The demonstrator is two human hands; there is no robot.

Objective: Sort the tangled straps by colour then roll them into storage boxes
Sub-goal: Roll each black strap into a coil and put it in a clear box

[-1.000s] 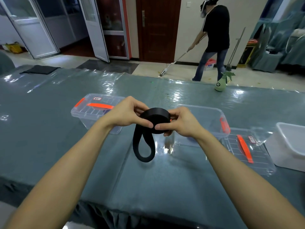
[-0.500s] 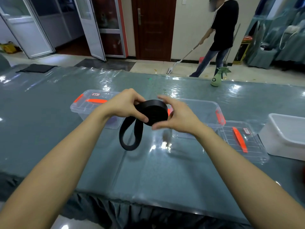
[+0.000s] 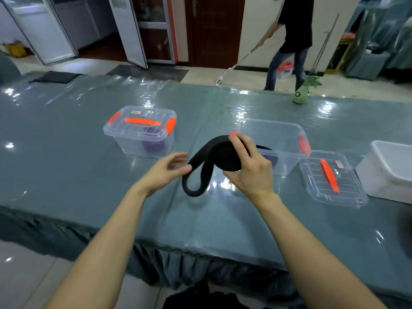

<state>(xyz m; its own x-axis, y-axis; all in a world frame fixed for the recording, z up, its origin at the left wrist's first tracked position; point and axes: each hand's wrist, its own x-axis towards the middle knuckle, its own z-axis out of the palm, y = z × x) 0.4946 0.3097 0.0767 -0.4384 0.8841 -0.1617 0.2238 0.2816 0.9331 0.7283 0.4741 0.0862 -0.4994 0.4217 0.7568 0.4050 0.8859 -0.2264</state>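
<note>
Grip first: R hand [image 3: 247, 168] curls round the coiled part of the black strap [image 3: 219, 152], thumb underneath and fingers over the top, so it's clenched on the roll. Roll is held above the surface [image 3: 66, 152], approx mid-frame, just in front of the open box [image 3: 289, 134]. Uncoiled tail drops from the roll's left side in a loop; can't tell if the loop's bottom touches the surface. L hand [image 3: 167, 172] is just left of the tail, fingers spread and relaxed, not gripping. Its tips look to brush the tail, but they're motion-blurred.

Open box is clear plastic w/ orange latches and has something dark in the bottom, partly hidden behind R hand. Its lid [image 3: 332, 177], clear w/ orange handle, lies flat on the surface just right of it. Right of the lid, at frame edge, stands a white tub [image 3: 388, 170].

To the left, well apart from the open box, sits a closed box [image 3: 140, 130], clear w/ orange handle and latches, w/ a purple roll [image 3: 153, 144] inside.

Surface is covered in grey-green cloth under glossy clear sheeting. A green spray bottle [image 3: 301, 95] stands at its far edge. On the floor beyond, a person [image 3: 292, 36] in dark top and jeans holds a mop, w/ a red bucket [image 3: 285, 68] near their legs.
</note>
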